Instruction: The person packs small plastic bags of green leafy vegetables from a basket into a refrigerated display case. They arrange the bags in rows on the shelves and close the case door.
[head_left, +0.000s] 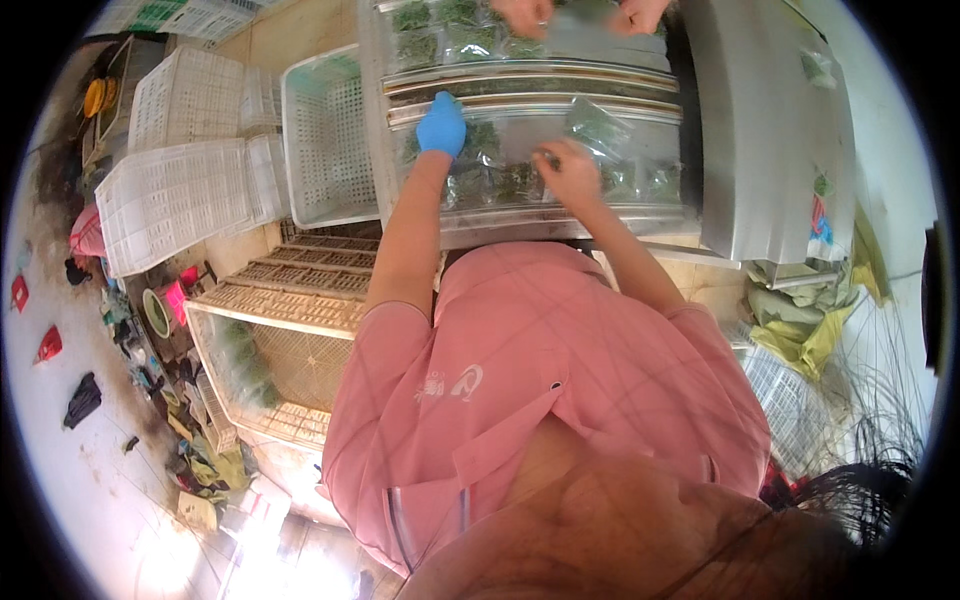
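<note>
My left hand (442, 129), in a blue glove, lies over leafy greens at the left of the near conveyor-like metal bed. Its fingers are hidden, so I cannot tell whether it grips anything. My bare right hand (571, 171) is blurred above the same bed, fingers curled; a small dark spot shows among them, and what it is stays unclear. Beyond it lies a clear plastic bag of greens (598, 129). More packed greens (516, 180) in clear film line the near row. Beside my left hand are dark green leaves (482, 139).
Metal rails (532, 79) cross the bed; another person's hands (581, 19) work beyond them, near more bagged greens (470, 41). A white perforated crate (330, 135) stands left, with stacked white crates (176, 199) past it. A tan crate (307, 367) holds bagged greens. A metal housing (750, 142) rises right.
</note>
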